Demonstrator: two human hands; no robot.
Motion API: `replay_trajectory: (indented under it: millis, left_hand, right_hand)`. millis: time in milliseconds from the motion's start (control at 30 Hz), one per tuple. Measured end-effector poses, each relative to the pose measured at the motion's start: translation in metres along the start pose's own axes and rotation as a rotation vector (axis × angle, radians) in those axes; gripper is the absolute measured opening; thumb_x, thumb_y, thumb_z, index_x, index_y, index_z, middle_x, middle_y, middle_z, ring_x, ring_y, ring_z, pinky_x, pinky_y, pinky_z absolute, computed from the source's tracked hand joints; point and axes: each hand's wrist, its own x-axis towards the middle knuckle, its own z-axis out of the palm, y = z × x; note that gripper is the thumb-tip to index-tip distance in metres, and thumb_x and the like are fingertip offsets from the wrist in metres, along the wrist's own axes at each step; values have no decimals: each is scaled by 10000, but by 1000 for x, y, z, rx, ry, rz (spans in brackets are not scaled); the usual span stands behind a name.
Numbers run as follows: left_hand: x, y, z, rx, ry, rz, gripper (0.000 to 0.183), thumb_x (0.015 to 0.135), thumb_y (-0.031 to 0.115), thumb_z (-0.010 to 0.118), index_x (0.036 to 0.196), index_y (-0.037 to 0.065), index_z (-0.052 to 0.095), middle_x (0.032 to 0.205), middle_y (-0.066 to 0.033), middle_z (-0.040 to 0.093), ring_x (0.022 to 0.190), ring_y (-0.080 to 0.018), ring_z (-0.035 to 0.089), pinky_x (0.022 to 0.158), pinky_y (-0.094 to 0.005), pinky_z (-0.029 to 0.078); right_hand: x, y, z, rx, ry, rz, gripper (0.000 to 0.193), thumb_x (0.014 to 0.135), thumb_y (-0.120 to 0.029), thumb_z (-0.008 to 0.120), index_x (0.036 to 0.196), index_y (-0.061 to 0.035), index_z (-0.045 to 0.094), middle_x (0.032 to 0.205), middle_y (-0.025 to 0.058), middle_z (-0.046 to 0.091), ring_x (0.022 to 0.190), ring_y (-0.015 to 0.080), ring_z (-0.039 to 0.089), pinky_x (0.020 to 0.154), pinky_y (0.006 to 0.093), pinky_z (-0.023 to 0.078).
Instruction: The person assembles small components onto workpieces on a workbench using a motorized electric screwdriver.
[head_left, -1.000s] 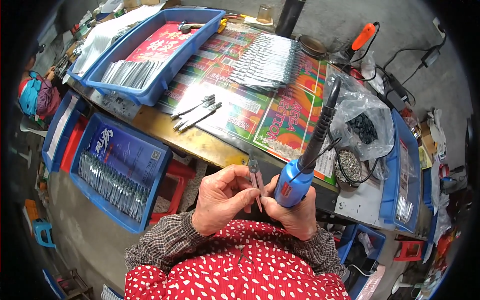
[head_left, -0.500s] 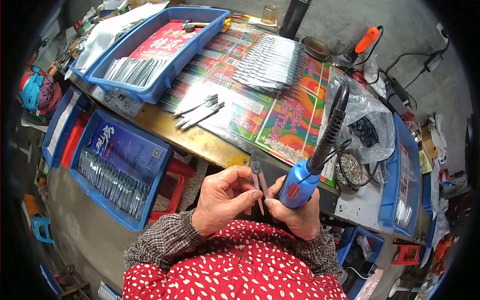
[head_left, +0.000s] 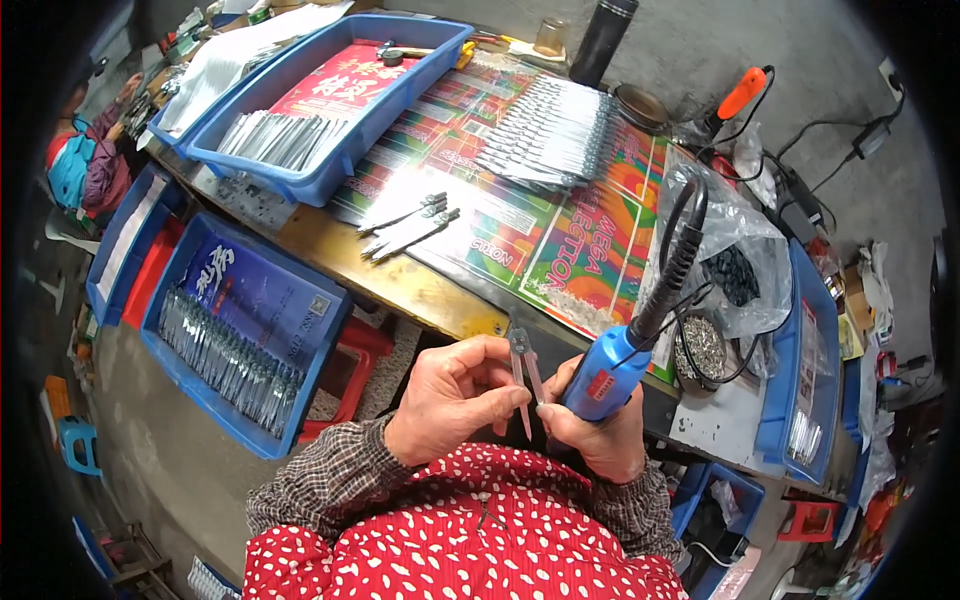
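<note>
My left hand [head_left: 459, 396] is closed, pinching a small compass [head_left: 524, 362] by one leg between thumb and fingertips. The compass has a dark hinged head at the top and two slim, pale pinkish legs hanging slightly apart. In my right fist [head_left: 603, 433] I grip a blue electric screwdriver [head_left: 607, 374], its black cable end pointing up and away; its tip is hidden under the hand. My right thumb and fingertip also meet the compass's other leg. Both hands are in front of my red dotted apron, at the table's near edge.
Similar compasses lie in a large pile [head_left: 549, 130], a small group [head_left: 411, 228] and a blue tray [head_left: 318, 372] at left. A bowl of small metal parts [head_left: 702, 345] stands near a clear plastic bag [head_left: 745, 285]. The screwdriver's cable [head_left: 690, 205] loops beside them. Someone sits far left.
The whole view has shifted slightly. My hands keep nearly the same hold on the compass and the electric screwdriver; the screwdriver leans a little more to the right.
</note>
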Motion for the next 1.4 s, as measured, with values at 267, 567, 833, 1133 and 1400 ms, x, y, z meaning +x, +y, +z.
replay_trajectory:
  millis: [267,567,833,1133,1400]
  left_hand:
    - [1,2,-17,-152,-291,-109,233,803,36,617,1023,-34,581,860,-66,618,739,-118,594,594,-219,481]
    - [7,35,-59,271,75,216,168,805,-42,581,972,-50,563,918,-73,611,833,-112,589,728,-238,488]
    - [34,57,-94,845,392,403,138,738,-31,623,866,-31,569,743,-75,603,669,-133,588,607,-235,458]
    - [74,51,-105,1534,388,500,356,691,209,707,936,2,555,919,-159,517,829,-325,560,688,-380,464]
    - [97,57,-109,1710,331,311,472,616,364,746,821,-13,548,833,-179,556,789,-333,578,662,-408,462]
  right_hand:
    - [0,-1,2,145,-22,108,156,685,13,668,784,5,547,708,25,583,602,79,537,550,215,433]
    - [6,7,-8,289,34,122,216,687,-2,673,846,-4,527,723,61,583,576,106,547,523,214,444]
    - [9,11,-9,313,44,119,206,701,-9,669,855,-10,532,724,58,585,582,112,555,530,220,452]
    - [11,16,-12,296,29,131,210,701,2,671,856,-9,531,721,62,586,582,120,561,529,232,458]
    - [11,18,-11,272,46,138,215,695,18,667,862,0,532,720,66,587,584,124,568,531,235,462]
